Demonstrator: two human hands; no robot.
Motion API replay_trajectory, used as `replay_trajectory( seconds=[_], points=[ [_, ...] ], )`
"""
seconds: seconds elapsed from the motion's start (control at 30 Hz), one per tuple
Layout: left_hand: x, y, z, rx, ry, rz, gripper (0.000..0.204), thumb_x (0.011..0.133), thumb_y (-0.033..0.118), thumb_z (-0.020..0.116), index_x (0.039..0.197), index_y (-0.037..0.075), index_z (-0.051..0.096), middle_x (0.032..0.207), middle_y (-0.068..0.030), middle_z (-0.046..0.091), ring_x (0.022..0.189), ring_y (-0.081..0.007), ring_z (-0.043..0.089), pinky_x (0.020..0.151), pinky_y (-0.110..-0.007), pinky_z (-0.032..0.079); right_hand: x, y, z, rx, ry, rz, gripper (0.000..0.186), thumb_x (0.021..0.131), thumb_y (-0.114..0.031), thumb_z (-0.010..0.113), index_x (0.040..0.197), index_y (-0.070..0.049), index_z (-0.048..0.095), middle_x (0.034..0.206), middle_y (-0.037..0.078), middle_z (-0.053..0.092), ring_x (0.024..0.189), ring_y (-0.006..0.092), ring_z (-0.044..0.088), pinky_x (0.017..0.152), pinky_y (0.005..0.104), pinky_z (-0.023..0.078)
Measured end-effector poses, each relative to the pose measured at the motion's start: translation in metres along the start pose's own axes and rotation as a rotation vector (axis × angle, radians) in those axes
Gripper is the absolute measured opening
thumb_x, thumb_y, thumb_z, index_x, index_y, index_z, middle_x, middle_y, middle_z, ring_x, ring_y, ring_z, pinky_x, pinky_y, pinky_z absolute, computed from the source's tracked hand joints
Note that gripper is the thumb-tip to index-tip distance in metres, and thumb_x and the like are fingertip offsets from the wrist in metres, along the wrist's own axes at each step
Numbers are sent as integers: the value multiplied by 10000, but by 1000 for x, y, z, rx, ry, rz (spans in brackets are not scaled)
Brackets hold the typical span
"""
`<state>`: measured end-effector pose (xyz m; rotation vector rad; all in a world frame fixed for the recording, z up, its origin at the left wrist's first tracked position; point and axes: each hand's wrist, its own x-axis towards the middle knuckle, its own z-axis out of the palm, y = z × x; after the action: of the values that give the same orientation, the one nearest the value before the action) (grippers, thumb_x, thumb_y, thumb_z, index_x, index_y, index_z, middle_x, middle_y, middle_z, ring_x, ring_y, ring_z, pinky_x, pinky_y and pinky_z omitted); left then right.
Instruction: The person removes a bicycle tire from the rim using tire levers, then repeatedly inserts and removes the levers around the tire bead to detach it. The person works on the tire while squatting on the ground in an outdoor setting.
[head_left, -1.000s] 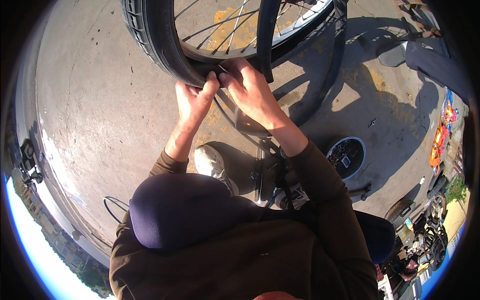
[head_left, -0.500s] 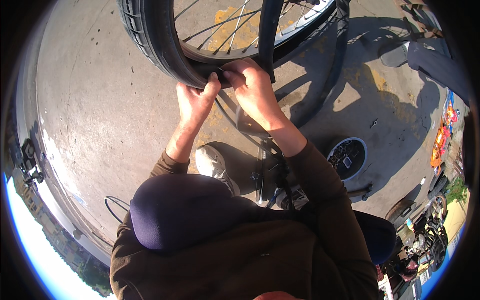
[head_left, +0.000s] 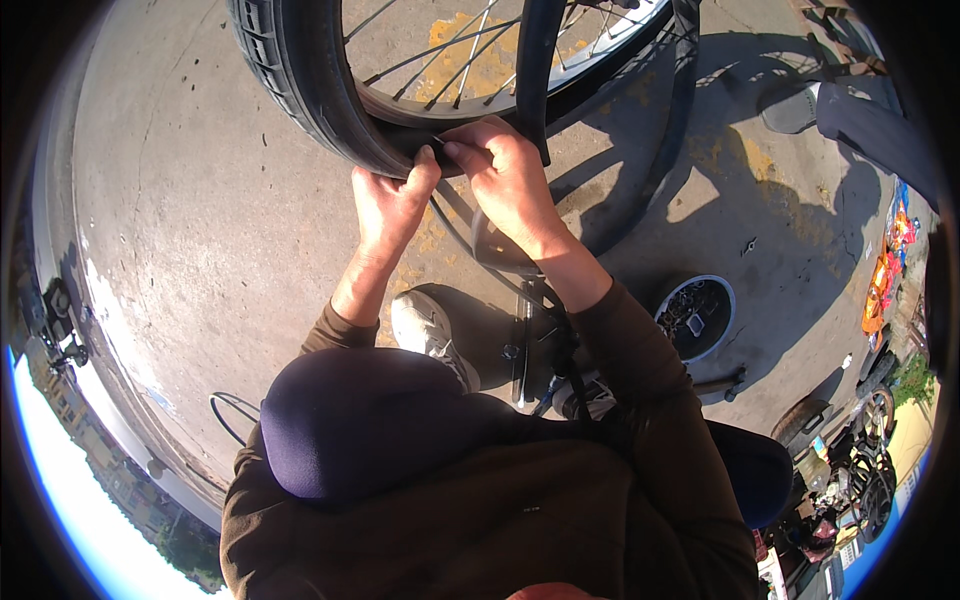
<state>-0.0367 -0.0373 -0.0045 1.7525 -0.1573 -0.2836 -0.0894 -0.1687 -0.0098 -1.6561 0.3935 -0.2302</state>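
Observation:
A black bicycle tyre (head_left: pixel 290 90) on a spoked wheel fills the top of the view. My left hand (head_left: pixel 393 200) is closed around the tyre's lower edge, thumb pressed on its near side. Just to the right, my right hand (head_left: pixel 505 180) pinches finger and thumb together against the tyre's dark inner side. A thin pale sliver shows at those fingertips, too small to name. Past my right hand, a dark flat bar (head_left: pixel 536 70) crosses in front of the spokes (head_left: pixel 465 65). The fingers hide part of the tyre between them.
A round bin (head_left: pixel 697 318) of small metal parts stands right of my forearm, near a small metal piece (head_left: pixel 749 246) on the concrete. Another person's shoe (head_left: pixel 790 107) is at upper right. Orange packaging (head_left: pixel 880 285) and bicycle parts (head_left: pixel 870 470) line the right edge.
The tyre and wheel have shifted very slightly to the left in the view. Both hands keep the same hold and place.

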Motion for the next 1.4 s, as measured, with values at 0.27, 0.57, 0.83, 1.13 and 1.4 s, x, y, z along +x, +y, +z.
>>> replay_trajectory(
  seconds=[0.27,0.57,0.83,1.13,1.4],
  points=[
    [1,0,0,-32,-11,-8,161,847,102,651,751,-25,628,636,16,602,599,-58,544,558,-245,463,1,3,3,3,15,12,91,865,-12,661,944,21,690,899,164,658,807,315,675,712,360,524],
    [0,0,0,-19,1,-12,176,846,109,658,740,-29,630,625,17,601,593,-58,543,554,-244,460,1,1,-1,-50,-26,-23,123,900,2,617,997,41,683,928,123,664,835,200,677,740,290,544],
    [0,-1,1,-35,-5,-16,168,849,104,655,760,-36,632,633,16,603,596,-57,542,559,-241,462,3,6,-3,-32,-54,-5,124,896,4,620,997,32,687,928,115,656,841,197,672,755,284,540],
    [0,-2,1,-59,7,27,154,845,96,655,771,-36,628,650,16,607,615,-56,552,567,-240,466,5,11,-7,13,-116,-56,132,894,32,610,999,33,689,921,89,650,865,190,665,779,281,533],
    [1,-2,-1,-25,13,-3,134,842,86,652,794,-36,629,660,13,610,619,-59,556,566,-243,467,3,10,1,-1,-30,-41,126,892,22,618,998,32,686,918,102,648,833,193,669,748,279,537]
  ],
)
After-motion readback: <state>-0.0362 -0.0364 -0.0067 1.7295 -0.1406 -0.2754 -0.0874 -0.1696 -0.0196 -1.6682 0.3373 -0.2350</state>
